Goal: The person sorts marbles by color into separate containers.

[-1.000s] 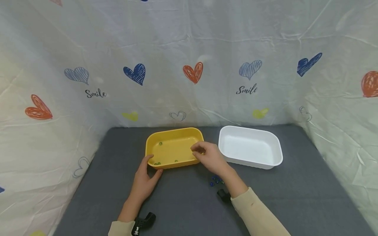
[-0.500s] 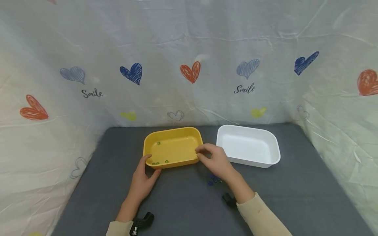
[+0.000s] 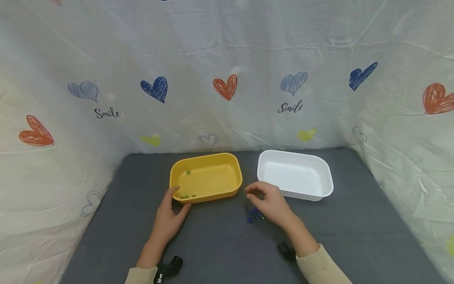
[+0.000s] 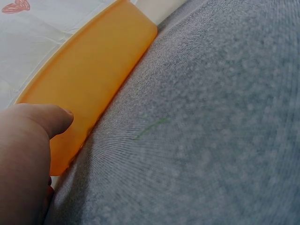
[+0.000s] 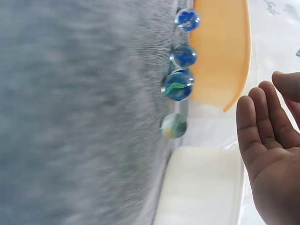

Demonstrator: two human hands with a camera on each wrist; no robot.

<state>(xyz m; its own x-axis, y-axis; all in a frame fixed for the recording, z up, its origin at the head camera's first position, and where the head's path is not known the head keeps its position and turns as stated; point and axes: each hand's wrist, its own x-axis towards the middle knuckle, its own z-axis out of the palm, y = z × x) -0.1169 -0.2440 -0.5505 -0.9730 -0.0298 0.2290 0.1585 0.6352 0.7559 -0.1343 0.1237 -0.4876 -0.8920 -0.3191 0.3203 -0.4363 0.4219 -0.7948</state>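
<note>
My left hand [image 3: 166,221] grips the near left corner of a yellow tray [image 3: 213,156], fingers over the rim and thumb [image 4: 56,119] on the outer wall. Several greenish glass marbles [image 3: 188,172] lie in that tray, most along its near left side. Between the two trays, my right hand [image 3: 271,201] hovers above the table with nothing in it, its fingers [image 5: 262,117] loosely bent. Just below it on the cloth sits a small cluster of glass marbles [image 5: 178,86], mostly blue, one whitish with green and orange.
A white tray [image 3: 296,173] stands to the right of the yellow one, beyond my right hand. Dark grey cloth [image 3: 220,244] covers the table. A pale curtain [image 3: 191,51] printed with hearts hangs behind it and along the sides.
My right hand has drawn back from the yellow tray's right end, moving right and nearer to me above the blue marbles. One marble inside rolled left. My left hand keeps its grip.
</note>
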